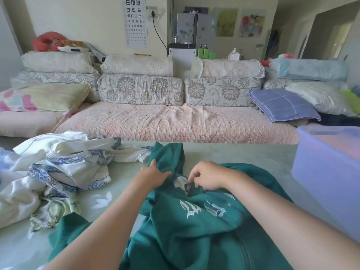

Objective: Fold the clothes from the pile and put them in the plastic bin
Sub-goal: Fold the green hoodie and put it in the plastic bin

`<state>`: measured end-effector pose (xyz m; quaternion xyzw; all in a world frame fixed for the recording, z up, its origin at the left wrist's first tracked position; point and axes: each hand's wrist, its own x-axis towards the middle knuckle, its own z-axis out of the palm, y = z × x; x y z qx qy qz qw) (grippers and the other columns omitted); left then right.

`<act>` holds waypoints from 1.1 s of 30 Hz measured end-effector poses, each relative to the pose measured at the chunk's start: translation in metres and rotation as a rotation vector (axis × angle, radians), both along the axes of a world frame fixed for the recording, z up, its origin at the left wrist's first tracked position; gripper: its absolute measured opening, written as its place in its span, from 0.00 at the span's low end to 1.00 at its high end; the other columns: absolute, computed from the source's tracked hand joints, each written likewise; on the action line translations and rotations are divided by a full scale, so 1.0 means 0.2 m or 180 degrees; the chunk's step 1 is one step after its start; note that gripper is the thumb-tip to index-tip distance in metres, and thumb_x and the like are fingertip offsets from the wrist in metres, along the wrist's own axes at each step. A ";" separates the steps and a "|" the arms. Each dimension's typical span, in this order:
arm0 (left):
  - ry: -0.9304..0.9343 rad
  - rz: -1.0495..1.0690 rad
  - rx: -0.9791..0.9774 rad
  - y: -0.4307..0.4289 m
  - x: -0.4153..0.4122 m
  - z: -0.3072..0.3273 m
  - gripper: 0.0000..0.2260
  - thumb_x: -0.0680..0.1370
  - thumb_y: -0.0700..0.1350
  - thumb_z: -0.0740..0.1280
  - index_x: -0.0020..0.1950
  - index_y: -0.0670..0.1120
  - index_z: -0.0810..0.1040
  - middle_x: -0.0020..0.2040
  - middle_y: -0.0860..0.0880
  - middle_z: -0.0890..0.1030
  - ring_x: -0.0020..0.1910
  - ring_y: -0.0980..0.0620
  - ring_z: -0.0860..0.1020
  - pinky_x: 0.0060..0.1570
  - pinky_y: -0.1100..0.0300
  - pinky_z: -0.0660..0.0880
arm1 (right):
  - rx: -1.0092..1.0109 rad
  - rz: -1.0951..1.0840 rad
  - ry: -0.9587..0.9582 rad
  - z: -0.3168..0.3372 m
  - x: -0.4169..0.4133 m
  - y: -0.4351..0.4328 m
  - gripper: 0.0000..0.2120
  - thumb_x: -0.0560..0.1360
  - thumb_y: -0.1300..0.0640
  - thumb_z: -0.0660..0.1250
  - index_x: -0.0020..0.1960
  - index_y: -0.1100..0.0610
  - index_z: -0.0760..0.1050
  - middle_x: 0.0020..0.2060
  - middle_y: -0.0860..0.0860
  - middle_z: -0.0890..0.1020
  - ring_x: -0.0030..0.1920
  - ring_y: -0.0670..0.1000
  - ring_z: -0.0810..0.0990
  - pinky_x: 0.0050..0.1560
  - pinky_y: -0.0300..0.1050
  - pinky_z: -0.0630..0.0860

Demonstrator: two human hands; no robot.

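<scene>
The green sweatshirt [194, 221] lies spread in front of the person on the table [243, 152], which has a pale green cover, and its white lettering faces up. The left hand [153, 172] grips the green fabric next to the collar, with the thumb raised and the fingers going into a fold. The right hand [208, 175] is curled, and its thumb and fingertips pinch the small metal zipper pull [187, 189] just below the collar opening (a little white lining shows there). The pile of clothes [58, 168], white and blue-patterned, lies crumpled on the left part of the table, near the sweatshirt's hood. The plastic bin [327, 172], translucent and bluish, stands at the right edge, apart from the sweatshirt. Behind the table there is a sofa [175, 121] with flowered cushions.
</scene>
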<state>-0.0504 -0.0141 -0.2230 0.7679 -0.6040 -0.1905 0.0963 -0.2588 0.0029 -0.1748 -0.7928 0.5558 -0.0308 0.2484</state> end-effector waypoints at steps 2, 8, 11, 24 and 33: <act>-0.0021 0.0134 0.0063 -0.03 0.01 -0.05 0.45 0.75 0.65 0.64 0.80 0.45 0.44 0.71 0.38 0.70 0.67 0.38 0.71 0.64 0.48 0.69 | -0.0734 -0.0062 0.0167 -0.04 0.00 -0.12 0.21 0.75 0.67 0.58 0.57 0.48 0.81 0.54 0.46 0.80 0.56 0.51 0.80 0.57 0.47 0.77; -0.0381 -0.0480 0.0256 -0.10 0.06 -0.04 0.25 0.77 0.56 0.66 0.65 0.39 0.74 0.61 0.41 0.78 0.58 0.42 0.77 0.54 0.54 0.74 | -0.0035 0.0537 0.1357 -0.14 0.07 -0.29 0.29 0.77 0.59 0.64 0.77 0.46 0.65 0.75 0.49 0.68 0.70 0.55 0.71 0.67 0.51 0.71; -0.0350 -0.0591 0.0378 -0.13 0.08 -0.02 0.19 0.78 0.52 0.65 0.65 0.43 0.74 0.62 0.43 0.77 0.57 0.42 0.77 0.58 0.52 0.74 | -0.0073 0.0412 0.1534 -0.16 0.08 -0.31 0.28 0.78 0.60 0.63 0.77 0.48 0.65 0.73 0.51 0.70 0.67 0.57 0.74 0.63 0.49 0.73; 0.0901 -0.0400 -0.0573 -0.09 0.01 0.23 0.24 0.77 0.37 0.57 0.74 0.49 0.62 0.59 0.43 0.74 0.51 0.43 0.75 0.50 0.54 0.75 | 0.0069 0.0454 0.1631 -0.09 -0.17 -0.18 0.18 0.78 0.61 0.61 0.66 0.51 0.75 0.61 0.53 0.79 0.56 0.58 0.78 0.53 0.48 0.75; 0.1666 0.0247 -0.1774 -0.13 0.04 0.31 0.23 0.77 0.37 0.62 0.71 0.49 0.66 0.61 0.44 0.77 0.53 0.41 0.79 0.50 0.47 0.79 | -0.1741 -0.2004 -0.0116 0.01 -0.40 -0.24 0.11 0.79 0.55 0.62 0.58 0.59 0.72 0.56 0.59 0.80 0.56 0.61 0.79 0.46 0.48 0.70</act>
